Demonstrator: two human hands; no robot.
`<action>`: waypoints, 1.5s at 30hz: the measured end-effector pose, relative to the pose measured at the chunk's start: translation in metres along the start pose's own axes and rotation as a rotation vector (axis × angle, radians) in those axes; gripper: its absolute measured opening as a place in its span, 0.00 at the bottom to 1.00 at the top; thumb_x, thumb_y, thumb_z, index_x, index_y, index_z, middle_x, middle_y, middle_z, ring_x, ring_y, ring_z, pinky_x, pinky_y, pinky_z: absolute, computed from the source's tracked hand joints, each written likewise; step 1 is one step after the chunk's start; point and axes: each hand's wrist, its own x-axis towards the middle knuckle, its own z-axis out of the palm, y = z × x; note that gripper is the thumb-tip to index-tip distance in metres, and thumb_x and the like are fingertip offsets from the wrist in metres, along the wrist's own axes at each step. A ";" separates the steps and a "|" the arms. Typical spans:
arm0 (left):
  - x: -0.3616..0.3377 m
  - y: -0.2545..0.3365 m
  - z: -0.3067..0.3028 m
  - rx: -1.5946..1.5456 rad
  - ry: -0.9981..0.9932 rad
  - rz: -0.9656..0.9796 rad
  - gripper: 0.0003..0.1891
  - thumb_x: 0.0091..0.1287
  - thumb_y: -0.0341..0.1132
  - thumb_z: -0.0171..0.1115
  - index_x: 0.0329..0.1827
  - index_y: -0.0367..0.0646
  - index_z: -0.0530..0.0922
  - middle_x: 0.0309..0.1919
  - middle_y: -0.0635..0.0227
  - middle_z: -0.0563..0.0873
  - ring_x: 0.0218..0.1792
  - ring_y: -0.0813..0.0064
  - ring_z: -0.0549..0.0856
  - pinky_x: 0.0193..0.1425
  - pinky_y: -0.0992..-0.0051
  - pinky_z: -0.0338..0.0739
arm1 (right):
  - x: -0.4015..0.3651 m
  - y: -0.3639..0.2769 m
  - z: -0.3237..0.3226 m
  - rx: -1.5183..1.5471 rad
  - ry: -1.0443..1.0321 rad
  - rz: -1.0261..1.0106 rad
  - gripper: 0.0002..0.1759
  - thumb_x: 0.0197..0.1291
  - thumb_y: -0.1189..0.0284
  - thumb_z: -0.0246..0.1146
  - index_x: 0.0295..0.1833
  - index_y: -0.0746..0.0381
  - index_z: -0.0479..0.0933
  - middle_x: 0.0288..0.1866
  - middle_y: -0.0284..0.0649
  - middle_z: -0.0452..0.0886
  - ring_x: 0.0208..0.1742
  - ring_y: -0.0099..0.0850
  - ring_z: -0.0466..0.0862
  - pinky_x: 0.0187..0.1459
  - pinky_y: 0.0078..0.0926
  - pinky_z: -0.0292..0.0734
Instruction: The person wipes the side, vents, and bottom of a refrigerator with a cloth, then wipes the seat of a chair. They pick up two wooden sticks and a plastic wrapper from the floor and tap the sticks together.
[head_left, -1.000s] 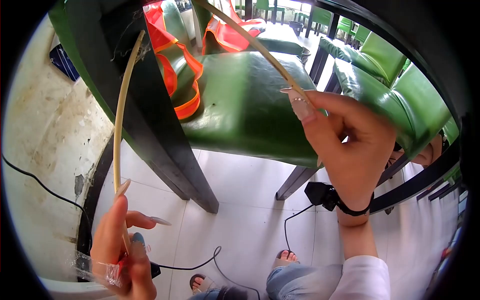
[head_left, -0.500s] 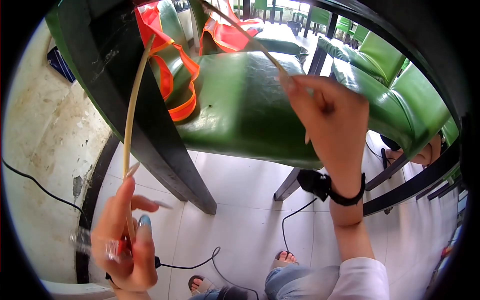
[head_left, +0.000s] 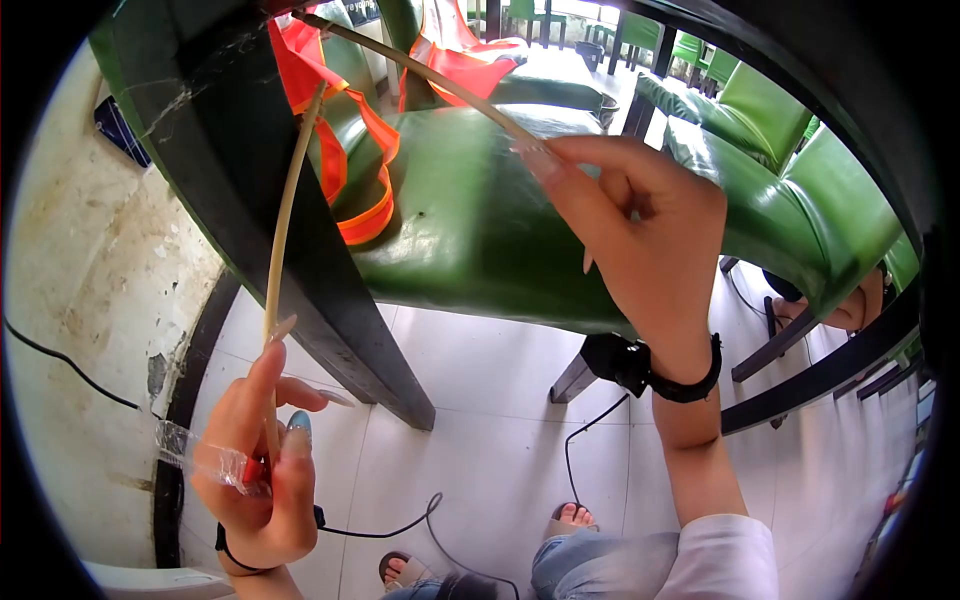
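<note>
A long pale cane strip (head_left: 283,215) bends in an arc from low left up over the top of the frame and back down to the right. My left hand (head_left: 255,460) grips its lower end, together with a crumpled bit of clear plastic wrap (head_left: 205,458) and something red. My right hand (head_left: 630,235) pinches the other stretch of the same strip in front of the green chair seat (head_left: 470,220). A black band with a small box (head_left: 640,365) sits on my right wrist.
A dark chair leg (head_left: 300,250) slants between my hands. An orange safety vest (head_left: 345,130) lies on the green seat. More green chairs (head_left: 780,130) stand to the right. Black cables (head_left: 400,525) trail over the white floor tiles near my sandalled feet (head_left: 570,520). A stained wall (head_left: 90,290) is on the left.
My left hand has shifted slightly right and lower, tilting the strip rightward. My right hand has turned and moved left and up along the strip's other stretch.
</note>
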 end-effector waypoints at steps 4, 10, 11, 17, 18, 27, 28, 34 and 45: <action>-0.002 0.005 -0.004 0.011 -0.002 -0.025 0.28 0.50 0.23 0.47 0.59 0.31 0.69 0.23 0.63 0.76 0.29 0.73 0.79 0.32 0.79 0.66 | -0.018 0.001 -0.011 -0.039 0.039 -0.002 0.07 0.50 0.74 0.68 0.36 0.62 0.82 0.08 0.28 0.60 0.11 0.12 0.58 0.15 0.14 0.48; -0.011 0.005 -0.010 0.051 0.073 0.029 0.28 0.49 0.24 0.49 0.58 0.33 0.70 0.24 0.61 0.78 0.28 0.74 0.79 0.29 0.79 0.65 | -0.044 0.011 -0.030 0.033 0.124 0.094 0.07 0.53 0.79 0.65 0.39 0.65 0.81 0.09 0.25 0.63 0.12 0.10 0.60 0.16 0.10 0.49; -0.014 0.006 -0.011 0.063 0.113 0.027 0.27 0.49 0.25 0.49 0.57 0.33 0.71 0.24 0.60 0.79 0.27 0.74 0.79 0.29 0.79 0.66 | -0.047 0.014 -0.032 0.061 0.129 0.117 0.07 0.53 0.79 0.65 0.39 0.65 0.81 0.09 0.25 0.64 0.12 0.10 0.60 0.16 0.10 0.50; -0.012 0.019 -0.016 0.061 -0.028 0.189 0.18 0.60 0.32 0.51 0.52 0.34 0.74 0.24 0.58 0.80 0.26 0.73 0.78 0.34 0.76 0.72 | -0.056 0.021 -0.041 0.122 0.130 0.194 0.07 0.55 0.78 0.64 0.40 0.65 0.81 0.11 0.26 0.68 0.12 0.10 0.62 0.16 0.10 0.50; -0.012 0.019 -0.014 0.049 -0.038 0.204 0.17 0.60 0.29 0.51 0.51 0.34 0.74 0.24 0.58 0.80 0.26 0.72 0.78 0.33 0.77 0.72 | -0.058 0.025 -0.042 0.110 0.125 0.171 0.07 0.55 0.78 0.64 0.40 0.65 0.81 0.11 0.26 0.68 0.12 0.10 0.62 0.16 0.10 0.50; 0.007 0.011 -0.007 -0.011 0.044 0.086 0.16 0.52 0.14 0.53 0.44 0.30 0.77 0.26 0.56 0.81 0.25 0.69 0.83 0.31 0.77 0.77 | -0.076 0.038 -0.057 -0.011 0.112 -0.011 0.08 0.52 0.80 0.65 0.40 0.64 0.80 0.22 0.35 0.77 0.19 0.18 0.72 0.20 0.11 0.61; 0.010 0.006 -0.006 -0.029 0.045 0.106 0.15 0.52 0.14 0.53 0.44 0.29 0.77 0.26 0.56 0.81 0.25 0.70 0.83 0.31 0.78 0.77 | -0.076 0.040 -0.059 -0.003 0.127 -0.056 0.08 0.53 0.80 0.64 0.41 0.64 0.80 0.24 0.36 0.79 0.18 0.18 0.71 0.19 0.12 0.61; 0.011 -0.012 0.006 -0.237 0.029 0.132 0.12 0.61 0.18 0.50 0.46 0.30 0.76 0.35 0.55 0.82 0.26 0.78 0.79 0.25 0.84 0.70 | -0.064 0.028 -0.073 -0.088 0.199 -0.232 0.07 0.56 0.80 0.61 0.41 0.67 0.80 0.24 0.36 0.72 0.19 0.17 0.67 0.19 0.14 0.56; 0.009 -0.007 -0.004 -0.173 0.043 0.084 0.17 0.57 0.18 0.48 0.51 0.30 0.75 0.34 0.53 0.83 0.26 0.76 0.81 0.22 0.85 0.67 | -0.007 0.026 -0.057 -0.045 0.361 -0.071 0.06 0.52 0.77 0.66 0.37 0.63 0.82 0.18 0.30 0.68 0.17 0.15 0.63 0.20 0.14 0.53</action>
